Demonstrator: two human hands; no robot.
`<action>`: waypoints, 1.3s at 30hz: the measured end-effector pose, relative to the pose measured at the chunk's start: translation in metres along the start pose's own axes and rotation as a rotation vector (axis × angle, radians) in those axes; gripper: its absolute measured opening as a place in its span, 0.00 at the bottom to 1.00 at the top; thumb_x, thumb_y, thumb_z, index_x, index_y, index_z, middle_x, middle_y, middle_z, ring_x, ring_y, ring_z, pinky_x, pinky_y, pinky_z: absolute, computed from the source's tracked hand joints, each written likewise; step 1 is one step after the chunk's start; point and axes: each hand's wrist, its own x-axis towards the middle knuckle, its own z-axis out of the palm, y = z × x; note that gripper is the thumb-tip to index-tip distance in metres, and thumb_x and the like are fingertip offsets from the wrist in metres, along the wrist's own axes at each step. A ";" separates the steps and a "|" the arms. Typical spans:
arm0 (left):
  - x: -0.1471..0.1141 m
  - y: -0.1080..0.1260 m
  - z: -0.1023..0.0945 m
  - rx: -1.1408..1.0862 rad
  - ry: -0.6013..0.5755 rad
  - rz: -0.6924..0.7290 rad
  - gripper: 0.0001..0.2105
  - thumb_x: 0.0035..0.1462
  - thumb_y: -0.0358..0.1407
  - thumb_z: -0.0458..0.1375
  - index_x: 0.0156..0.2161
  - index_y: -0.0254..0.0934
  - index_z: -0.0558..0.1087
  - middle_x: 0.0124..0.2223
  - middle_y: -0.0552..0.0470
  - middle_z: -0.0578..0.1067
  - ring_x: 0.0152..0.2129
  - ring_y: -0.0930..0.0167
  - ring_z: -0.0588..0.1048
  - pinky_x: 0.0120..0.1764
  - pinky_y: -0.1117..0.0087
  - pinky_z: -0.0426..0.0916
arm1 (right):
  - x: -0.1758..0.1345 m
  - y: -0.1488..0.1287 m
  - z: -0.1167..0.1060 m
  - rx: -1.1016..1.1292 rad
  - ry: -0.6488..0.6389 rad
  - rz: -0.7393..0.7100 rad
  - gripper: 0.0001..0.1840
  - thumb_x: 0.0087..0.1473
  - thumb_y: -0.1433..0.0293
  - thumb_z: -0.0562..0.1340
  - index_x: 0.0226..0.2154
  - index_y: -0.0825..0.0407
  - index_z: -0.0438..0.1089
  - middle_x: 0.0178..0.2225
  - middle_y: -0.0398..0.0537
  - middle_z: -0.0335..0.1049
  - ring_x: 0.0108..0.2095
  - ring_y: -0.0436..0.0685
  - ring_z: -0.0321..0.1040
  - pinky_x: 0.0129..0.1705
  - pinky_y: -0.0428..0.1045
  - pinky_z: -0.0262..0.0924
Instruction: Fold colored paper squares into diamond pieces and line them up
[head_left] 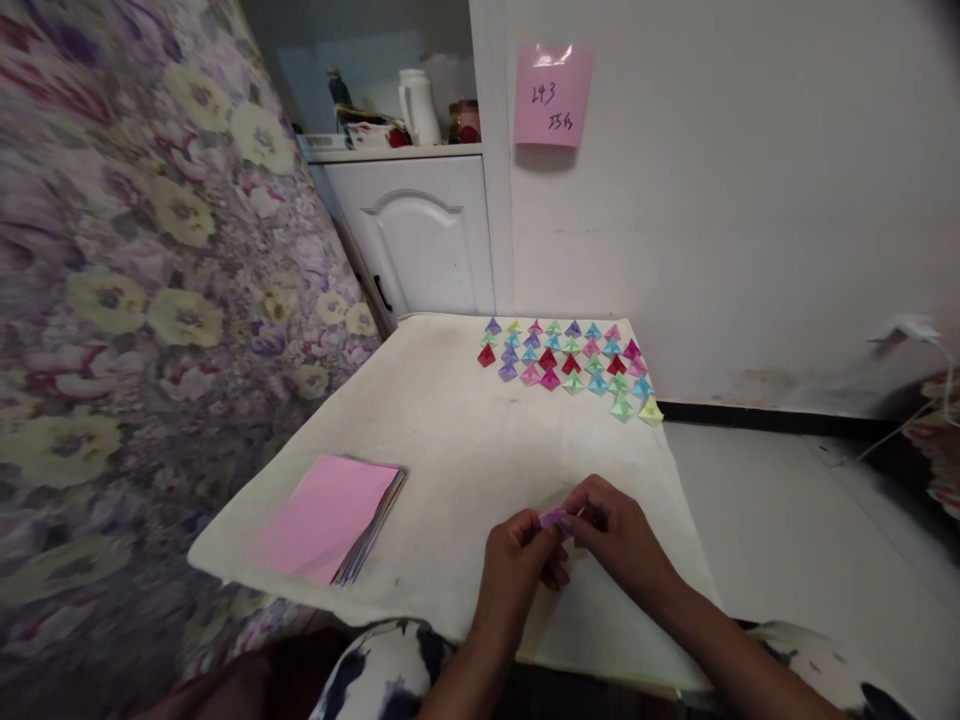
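The left hand (517,555) and the right hand (619,535) meet over the near right part of the pale-covered table (450,420), with a small purple paper piece (553,517) between them. The fingers of both hands are closed in a pinch: the left ones grip the piece at its left end, the right thumb and fingertips press on its right end. Its exact folds are too small and too covered to make out, so how far it is worked cannot be told; it looks only part shaped. Beyond the hands, towards the far right corner, lie many small folded paper pieces (572,364) in purple, yellow, pink, green, blue and red, set close together in columns running away from the person. These look finished, and they make up the bulk of the visible work. The columns end unevenly: on the right a green and a yellow piece sit nearest the person, while the leftmost column stops farther back at a red one. The piece in the fingers is well apart from them, not yet in a column. At the near left lies a stack of coloured sheets (326,515), pink on top, flat and unfolded, well apart from both hands.
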 end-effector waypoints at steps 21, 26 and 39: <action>-0.001 0.013 -0.006 -0.171 0.008 -0.107 0.04 0.45 0.32 0.59 0.25 0.32 0.71 0.19 0.53 0.74 0.14 0.76 0.70 0.20 0.77 0.62 | -0.010 0.009 0.009 -0.374 -0.051 -0.512 0.16 0.58 0.73 0.52 0.43 0.43 0.70 0.37 0.47 0.69 0.34 0.51 0.67 0.34 0.45 0.62; 0.001 0.011 -0.010 -0.262 -0.041 -0.119 0.04 0.46 0.32 0.58 0.26 0.31 0.71 0.21 0.52 0.74 0.16 0.76 0.71 0.22 0.77 0.64 | -0.009 0.010 0.012 -0.466 -0.047 -0.493 0.14 0.58 0.73 0.51 0.37 0.46 0.71 0.34 0.47 0.68 0.32 0.52 0.65 0.32 0.45 0.60; 0.003 0.012 -0.017 -0.355 -0.096 -0.142 0.05 0.47 0.31 0.56 0.30 0.29 0.71 0.23 0.49 0.74 0.20 0.72 0.73 0.26 0.73 0.67 | -0.006 0.020 0.020 -0.485 0.045 -0.629 0.12 0.59 0.73 0.51 0.37 0.48 0.70 0.35 0.47 0.70 0.35 0.51 0.67 0.33 0.44 0.62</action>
